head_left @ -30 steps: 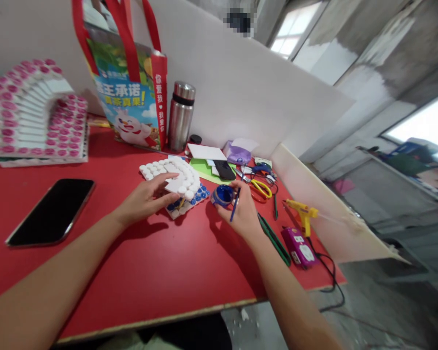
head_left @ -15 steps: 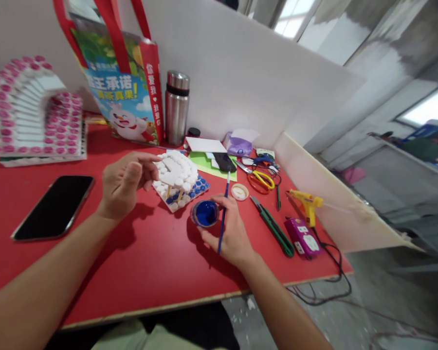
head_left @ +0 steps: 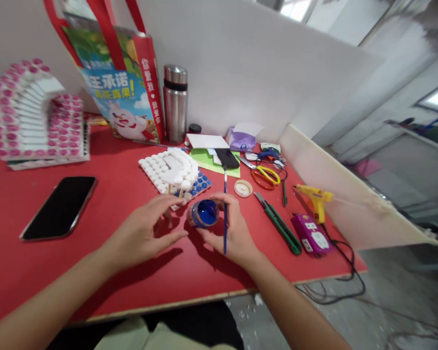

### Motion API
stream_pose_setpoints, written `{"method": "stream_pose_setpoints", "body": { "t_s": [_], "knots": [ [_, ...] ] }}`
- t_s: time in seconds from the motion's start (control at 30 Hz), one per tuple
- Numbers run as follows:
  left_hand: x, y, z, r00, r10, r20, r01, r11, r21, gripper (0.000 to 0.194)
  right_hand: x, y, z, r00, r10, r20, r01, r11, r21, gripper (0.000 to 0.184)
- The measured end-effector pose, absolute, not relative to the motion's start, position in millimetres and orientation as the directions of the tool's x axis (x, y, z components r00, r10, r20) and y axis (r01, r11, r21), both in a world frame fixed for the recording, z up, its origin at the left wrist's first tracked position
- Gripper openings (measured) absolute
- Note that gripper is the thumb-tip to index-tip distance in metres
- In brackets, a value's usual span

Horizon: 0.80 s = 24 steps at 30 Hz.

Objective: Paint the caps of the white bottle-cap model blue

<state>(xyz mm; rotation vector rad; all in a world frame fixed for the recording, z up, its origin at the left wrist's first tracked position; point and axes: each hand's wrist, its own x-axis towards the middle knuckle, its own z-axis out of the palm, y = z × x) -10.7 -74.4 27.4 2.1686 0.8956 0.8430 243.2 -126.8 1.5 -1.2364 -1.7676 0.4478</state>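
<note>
My right hand [head_left: 232, 232] grips a small jar of blue paint [head_left: 203, 214], tilted a little with its mouth toward me. A paintbrush [head_left: 225, 214] with a blue handle is held in the same hand, its bristles pointing away from me. To the left of the jar, my left hand [head_left: 150, 232] is open, thumb and fingers apart, not touching it. Beyond the left hand stands a white model [head_left: 175, 170] built of small round pieces on a square base, some of them painted blue. The jar's lid [head_left: 243, 188] lies behind the right hand.
A phone [head_left: 60, 208] lies at left. Behind are a pink-and-white model [head_left: 36, 116], a shopping bag [head_left: 120, 92] and a steel flask [head_left: 175, 104]. On the right lie scissors [head_left: 264, 176], a green utility knife [head_left: 279, 226], a yellow glue gun [head_left: 316, 199] and a purple box [head_left: 311, 234] with cables.
My left hand has come down and right from beside the white model to near the jar, its fingers spreading. My right hand still holds jar and brush, and the view has shifted slightly.
</note>
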Motion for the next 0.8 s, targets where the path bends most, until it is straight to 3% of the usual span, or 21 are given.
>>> {"method": "stream_pose_setpoints", "body": {
  "t_s": [0.1, 0.37, 0.63, 0.8],
  "knots": [
    [-4.8, -85.9, 4.4, 0.573, 0.788, 0.225, 0.404, -0.511, 0.759, 0.071, 242.2, -128.5, 0.0, -0.107, 0.891, 0.441, 0.593, 0.413, -0.691, 0.069],
    [19.1, -83.4, -11.1, 0.571, 0.786, 0.236, 0.371, -0.504, 0.78, 0.062, 240.9, -132.1, 1.9, -0.224, 0.841, 0.492, 0.602, 0.517, -0.609, 0.07],
    [19.4, -83.3, -10.6, 0.569, 0.745, 0.348, 0.319, -0.591, 0.741, 0.057, 241.1, -130.2, 6.9, -0.301, 0.807, 0.508, 0.527, 0.584, -0.617, 0.065],
    [17.5, -83.1, -8.6, 0.511, 0.732, 0.451, 0.322, -0.65, 0.689, 0.049, 247.3, -132.7, 7.2, -0.278, 0.797, 0.536, 0.483, 0.599, -0.639, 0.077]
  ]
}}
